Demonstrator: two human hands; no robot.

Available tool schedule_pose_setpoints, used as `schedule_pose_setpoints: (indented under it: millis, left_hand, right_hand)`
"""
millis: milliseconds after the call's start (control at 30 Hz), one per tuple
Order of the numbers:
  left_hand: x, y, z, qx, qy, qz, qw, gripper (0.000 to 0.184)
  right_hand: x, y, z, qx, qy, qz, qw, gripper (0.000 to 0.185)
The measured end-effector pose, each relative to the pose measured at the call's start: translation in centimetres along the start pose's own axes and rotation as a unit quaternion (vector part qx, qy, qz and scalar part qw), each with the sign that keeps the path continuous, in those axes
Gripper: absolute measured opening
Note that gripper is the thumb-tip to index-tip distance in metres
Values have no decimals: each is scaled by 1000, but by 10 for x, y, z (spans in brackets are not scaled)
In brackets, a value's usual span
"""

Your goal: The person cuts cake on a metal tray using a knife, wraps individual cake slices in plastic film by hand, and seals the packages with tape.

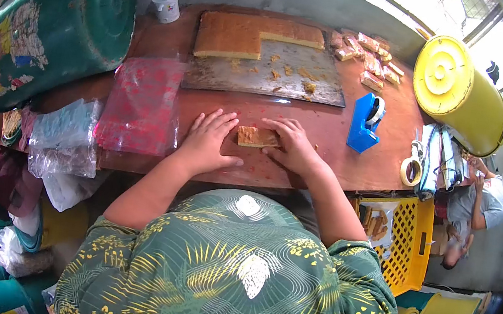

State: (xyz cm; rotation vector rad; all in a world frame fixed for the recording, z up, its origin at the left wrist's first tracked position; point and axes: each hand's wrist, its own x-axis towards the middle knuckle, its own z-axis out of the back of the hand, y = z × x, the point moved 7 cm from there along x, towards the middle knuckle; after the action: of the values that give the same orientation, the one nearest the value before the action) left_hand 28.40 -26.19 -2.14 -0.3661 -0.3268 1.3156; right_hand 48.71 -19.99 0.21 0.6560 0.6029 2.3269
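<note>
A rectangular slice of yellow cake with a brown top [255,137] lies on the brown table in front of me. My right hand [296,145] has its thumb and fingers around the right end of the slice, hiding that end. To the left of the slice, my left hand [208,142] rests on the tabletop with fingers spread, holding nothing. Beyond both hands, a metal tray [224,78] bears a large L-shaped block of the same cake [226,33] and scattered crumbs. Red-printed clear plastic sheets [141,104] lie to the left of my left hand.
Wrapped slices [370,55] are piled at the back right, near a blue tape dispenser [362,124] and a tape roll [411,172]. A green drum [65,24], white mug [166,6] and yellow drum [457,89] stand around the table. A yellow crate [408,247] sits at right. People are on both sides.
</note>
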Motion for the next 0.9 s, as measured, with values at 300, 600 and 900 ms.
schedule_pose_setpoints:
  millis: [300,600,900]
  left_hand:
    - [57,18,29,-218,-159,-67,961,41]
    - [83,-8,18,-133,-16,35,990,21]
    - [43,-66,40,-262,100,-92,955,33]
  right_hand:
    - [-91,49,-19,-114,1,103,988,33]
    - [-89,65,17,-68,1,68,995,16]
    - [-9,51,50,-129,-45,68,988,13]
